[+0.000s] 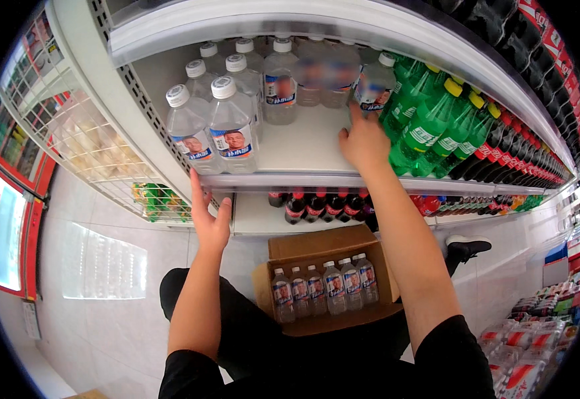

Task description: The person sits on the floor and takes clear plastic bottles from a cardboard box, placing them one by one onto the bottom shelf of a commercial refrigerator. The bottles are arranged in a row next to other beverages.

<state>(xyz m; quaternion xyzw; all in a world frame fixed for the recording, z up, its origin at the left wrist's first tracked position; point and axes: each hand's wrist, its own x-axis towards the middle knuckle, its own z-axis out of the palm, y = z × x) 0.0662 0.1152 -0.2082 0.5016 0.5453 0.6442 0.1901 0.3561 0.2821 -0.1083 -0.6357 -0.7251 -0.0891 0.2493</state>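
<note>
Two front rows of clear plastic bottles with white caps stand at the left of the white metal shelf (300, 144); the nearest full-view one (232, 134) bears a blue and white label. My left hand (210, 209) rests by the shelf's left front corner, fingers spread, holding nothing. Farther right, my right hand (364, 134) reaches over the shelf with its index finger at the lower part of another clear bottle (375, 82); whether it touches is hard to tell. Below, an open cardboard box (320, 247) holds several similar clear bottles (335, 287).
Green soda bottles (422, 129) with yellow caps stand right of my right hand, then cola bottles (499, 154). More cola bottles (315, 204) fill part of the lower shelf. A white wire basket (90, 134) hangs at left. Shrink-wrapped packs (524, 344) lie at lower right.
</note>
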